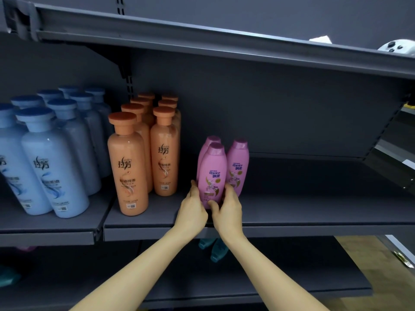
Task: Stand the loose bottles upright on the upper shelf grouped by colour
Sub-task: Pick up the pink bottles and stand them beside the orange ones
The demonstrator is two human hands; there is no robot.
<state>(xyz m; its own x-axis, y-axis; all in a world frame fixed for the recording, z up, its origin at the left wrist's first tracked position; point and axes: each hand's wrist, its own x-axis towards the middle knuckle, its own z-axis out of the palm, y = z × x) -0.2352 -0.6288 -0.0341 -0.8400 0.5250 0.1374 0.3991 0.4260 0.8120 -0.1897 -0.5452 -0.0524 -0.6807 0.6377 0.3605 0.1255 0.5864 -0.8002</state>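
Three pink bottles stand upright together on the dark grey shelf [292, 212]. The front pink bottle [213, 173] is held at its base from both sides: my left hand [193, 206] grips its left side and my right hand [228, 206] wraps its right side and front. A second pink bottle [238, 162] stands just right of it, and a third [210, 142] peeks out behind. Orange bottles [128, 167] stand grouped to the left, and blue bottles [51, 167] further left.
Teal bottles [216, 249] lie on the lower shelf under my hands, and another teal one [6, 277] shows at far left. The shelf above [202, 39] overhangs, with a white device [396, 47] on its right end. Bare shelf surface extends right of the pink bottles.
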